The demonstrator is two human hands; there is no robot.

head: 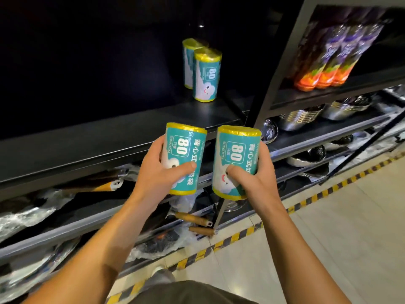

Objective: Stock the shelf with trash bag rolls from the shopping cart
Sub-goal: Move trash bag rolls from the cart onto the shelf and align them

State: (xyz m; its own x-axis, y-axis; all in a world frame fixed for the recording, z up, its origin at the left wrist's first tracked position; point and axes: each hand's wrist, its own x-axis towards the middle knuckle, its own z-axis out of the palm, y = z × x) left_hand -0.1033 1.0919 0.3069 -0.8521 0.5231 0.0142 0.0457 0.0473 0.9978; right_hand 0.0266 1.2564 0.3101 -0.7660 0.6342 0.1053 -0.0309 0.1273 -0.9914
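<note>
My left hand [157, 172] grips one teal and yellow trash bag roll [186, 148] upright, thumb across its front. My right hand [256, 178] grips a second roll [236, 154] the same way, just to the right of the first. Both rolls are held in front of the edge of a dark shelf [122, 132]. Two more rolls stand upright on that shelf near its right end, one [207, 75] in front and one [188, 60] partly hidden behind it. The shopping cart is not in view.
A black upright post [278, 69] bounds the shelf on the right. Beyond it are purple and orange packs [328, 62] and stacked metal bowls [306, 117]. Lower shelves hold wrapped pans with wooden handles [192, 218]. Yellow and black tape [306, 200] marks the floor.
</note>
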